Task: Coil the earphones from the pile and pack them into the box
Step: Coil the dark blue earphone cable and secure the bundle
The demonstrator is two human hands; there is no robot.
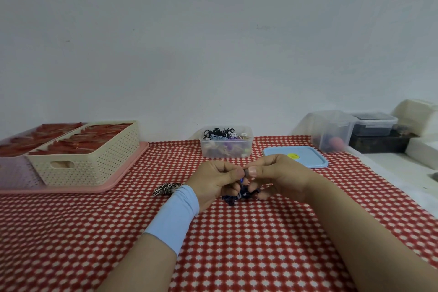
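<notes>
Just beyond my left hand (214, 182) and right hand (272, 173), both curled and pinching the bunched dark blue earphones (239, 193) between them, the open box (206, 149) sits straight ahead.

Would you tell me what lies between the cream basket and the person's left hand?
In the head view, a coiled black-and-white cord lies there; the left hand and right hand pinch a dark earphone.

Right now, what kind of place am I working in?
Probably a home or small-workshop packing table: a red checked tablecloth, a clear box of earphones, and a cream basket of red packets.
</notes>
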